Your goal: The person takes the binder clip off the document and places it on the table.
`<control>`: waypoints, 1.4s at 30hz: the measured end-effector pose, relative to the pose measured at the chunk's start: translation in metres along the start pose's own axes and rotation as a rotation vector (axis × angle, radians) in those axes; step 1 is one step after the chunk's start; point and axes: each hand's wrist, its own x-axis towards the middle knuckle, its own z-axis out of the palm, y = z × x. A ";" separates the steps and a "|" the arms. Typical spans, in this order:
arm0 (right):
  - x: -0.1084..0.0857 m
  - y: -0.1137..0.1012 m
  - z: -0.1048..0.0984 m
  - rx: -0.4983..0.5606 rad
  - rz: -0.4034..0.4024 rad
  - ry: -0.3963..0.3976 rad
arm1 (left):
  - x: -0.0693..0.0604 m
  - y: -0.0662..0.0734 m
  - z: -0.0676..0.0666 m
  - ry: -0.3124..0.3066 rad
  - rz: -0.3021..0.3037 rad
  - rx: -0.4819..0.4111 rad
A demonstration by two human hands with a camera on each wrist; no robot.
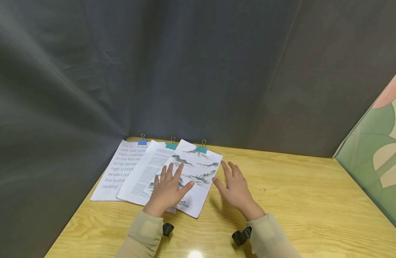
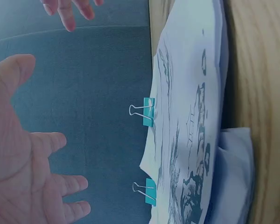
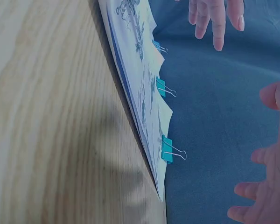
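Observation:
Three clipped paper stacks overlap like a fan on the table. On top at the right is a stack printed with an ink landscape point(image 1: 198, 168), a teal binder clip point(image 1: 201, 149) on its far edge. Beneath it lies a stack of small text point(image 1: 146, 172) with another teal clip point(image 1: 171, 146). Large print covers the leftmost stack point(image 1: 109, 182), held by a blue clip point(image 1: 142, 142). My left hand point(image 1: 167, 191) hovers above the landscape stack with fingers spread. My right hand point(image 1: 235, 188), fingers extended, is just right of that stack's edge. Both wrist views show the palms apart from the paper.
The wooden table point(image 1: 298, 200) extends to the right of the stacks. A dark cloth point(image 1: 217, 71) hangs behind and along the left side. On the far right stands a panel with a leaf pattern point(image 1: 378, 161). Each wrist wears a black device point(image 1: 239, 238).

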 end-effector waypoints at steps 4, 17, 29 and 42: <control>0.004 0.000 0.003 0.032 0.018 -0.022 | 0.002 -0.002 0.000 -0.014 -0.010 0.000; 0.016 0.002 0.016 0.242 0.108 -0.109 | 0.020 -0.005 0.002 -0.033 0.004 0.032; 0.024 0.000 0.025 0.380 0.152 -0.110 | 0.042 -0.019 0.000 -0.081 -0.008 0.049; 0.028 -0.001 0.031 0.477 0.294 -0.149 | 0.051 -0.047 0.002 -0.133 -0.088 -0.043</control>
